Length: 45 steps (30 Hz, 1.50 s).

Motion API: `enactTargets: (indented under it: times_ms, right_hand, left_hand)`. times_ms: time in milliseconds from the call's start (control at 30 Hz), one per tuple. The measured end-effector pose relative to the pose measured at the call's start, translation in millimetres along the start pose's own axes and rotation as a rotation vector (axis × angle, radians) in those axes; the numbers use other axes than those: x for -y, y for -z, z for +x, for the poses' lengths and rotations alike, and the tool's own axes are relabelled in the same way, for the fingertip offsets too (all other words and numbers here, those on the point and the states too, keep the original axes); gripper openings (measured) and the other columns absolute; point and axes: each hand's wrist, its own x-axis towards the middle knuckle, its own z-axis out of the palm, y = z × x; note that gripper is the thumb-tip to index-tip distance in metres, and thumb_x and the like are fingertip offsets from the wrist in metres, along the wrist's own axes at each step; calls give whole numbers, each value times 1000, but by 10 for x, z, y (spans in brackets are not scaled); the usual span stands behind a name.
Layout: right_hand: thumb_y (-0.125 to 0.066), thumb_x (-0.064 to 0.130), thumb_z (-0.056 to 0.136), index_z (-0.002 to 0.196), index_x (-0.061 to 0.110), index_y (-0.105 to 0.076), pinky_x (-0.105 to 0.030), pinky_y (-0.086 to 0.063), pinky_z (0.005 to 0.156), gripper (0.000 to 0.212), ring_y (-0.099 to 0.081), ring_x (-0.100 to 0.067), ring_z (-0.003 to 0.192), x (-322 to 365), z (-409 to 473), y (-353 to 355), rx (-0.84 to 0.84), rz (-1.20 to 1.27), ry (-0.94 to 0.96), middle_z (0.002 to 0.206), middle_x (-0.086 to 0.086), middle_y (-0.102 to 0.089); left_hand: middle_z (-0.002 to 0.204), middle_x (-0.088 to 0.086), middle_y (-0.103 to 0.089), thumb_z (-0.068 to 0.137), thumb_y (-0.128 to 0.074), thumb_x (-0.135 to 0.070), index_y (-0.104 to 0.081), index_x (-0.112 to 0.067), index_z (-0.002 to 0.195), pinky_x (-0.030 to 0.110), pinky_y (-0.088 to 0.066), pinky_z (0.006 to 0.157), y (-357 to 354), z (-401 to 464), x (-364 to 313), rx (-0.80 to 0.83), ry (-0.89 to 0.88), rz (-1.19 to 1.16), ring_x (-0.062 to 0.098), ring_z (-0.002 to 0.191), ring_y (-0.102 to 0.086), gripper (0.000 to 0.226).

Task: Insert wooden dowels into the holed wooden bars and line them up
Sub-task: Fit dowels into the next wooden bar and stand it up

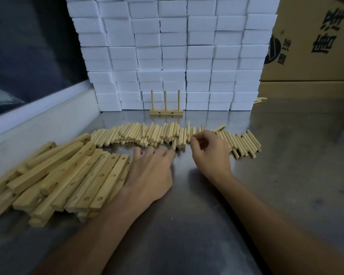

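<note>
Right hand [209,149], fingers curled, pinching nothing discernible, sits nearest the row of pale wooden dowels [167,133] (long axes pointing away); left hand [153,169] lies open, flat.

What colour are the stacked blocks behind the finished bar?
White, plain and unpatterned: the stacked foam-like blocks show best in the head view, behind the pale wooden bar with three upright dowels.

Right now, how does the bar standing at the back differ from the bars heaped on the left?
The finished bar has three dowels standing upright in it; the heaped bars show empty holes. The finished bar sits alone, crosswise in front of the white blocks; the heaped bars lie stacked and overlapping, mostly angled away. Neither hand is on the finished bar, while the left hand lies beside the heap. Both are pale wood with drilled holes.
</note>
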Motion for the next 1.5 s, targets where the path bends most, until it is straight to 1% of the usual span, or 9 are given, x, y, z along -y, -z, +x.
enactTargets:
  times_ms: [233, 400, 567, 767, 967, 1167, 1300, 1367, 1500]
  right_hand:
    - [-62, 17, 92, 91, 17, -71, -15, -48, 64, 9, -59, 2, 70, 22, 13, -17, 47, -40, -9, 71, 17, -61]
    - [-62, 18, 93, 94, 16, -70, -30, -55, 67, 9, -61, -6, 71, 58, 11, -27, 107, -80, 38, 77, 8, -66]
    - [-61, 21, 94, 98, 15, -69, -40, -54, 66, 11, -63, -15, 68, 135, -41, -48, 204, -145, 190, 76, 5, -68]
    - [-59, 28, 97, 104, 17, -68, -40, -52, 64, 15, -63, -13, 68, 191, -106, -31, 264, -145, 295, 76, 6, -69]
    - [-53, 55, 94, 99, 20, -71, -41, -55, 67, 40, -65, -10, 71, 196, -90, -25, 338, -37, 153, 77, 8, -69]
    - [-66, 35, 94, 92, 17, -72, -34, -56, 71, 19, -67, -9, 74, 109, -21, -51, 383, 145, -30, 78, 7, -71]
    - [-56, 35, 99, 100, 15, -71, -42, -58, 73, 25, -67, -11, 77, 148, -37, -50, 436, 92, 23, 83, 6, -71]
    - [-52, 36, 101, 98, 16, -70, -43, -56, 70, 27, -65, -11, 72, 169, -57, -48, 423, 51, 74, 79, 5, -70]
    - [-54, 29, 101, 96, 16, -69, -44, -55, 68, 21, -62, -12, 67, 163, -47, -34, 318, -14, 75, 74, 7, -67]
  left_hand:
    - [97, 5, -60, 91, -51, -17, -42, -19, 94, 32, -37, 63, 14, 35, 119, -2, 206, -136, 22, 80, -52, 10]
    - [105, 1, -63, 94, -56, -20, -57, -16, 117, 34, -43, 64, -56, 66, 173, -181, 224, -272, 22, 84, -58, 24]
    - [105, -7, -69, 92, -67, -24, -67, -18, 111, 30, -49, 77, -106, 99, 150, -353, 348, -693, 18, 95, -65, 20]
    - [93, -10, -71, 81, -80, -23, -67, -31, 94, 24, -47, 41, -150, 135, 69, -192, 604, -1327, 8, 60, -68, 20]
    - [95, -32, -65, 74, -87, -30, -62, -40, 92, 27, -56, 65, -134, 101, 38, -221, 461, -1252, 3, 72, -67, 33]
    - [106, -13, -64, 77, -83, -14, -59, -34, 115, 13, -51, 59, -112, 109, -1, -100, 519, -1411, -6, 75, -66, 49]
    - [100, -2, -74, 91, -59, 3, -63, -8, 125, 25, -55, 78, -41, 166, 17, 34, 623, -1679, 7, 87, -72, 36]
    - [103, -1, -73, 95, -55, -1, -67, -14, 116, 34, -58, 85, 9, 174, 34, 24, 611, -1655, 15, 96, -71, 28]
    - [101, 4, -65, 101, -51, -8, -65, -26, 104, 40, -62, 63, 126, 231, 178, -122, 636, -1668, 10, 75, -71, 23]
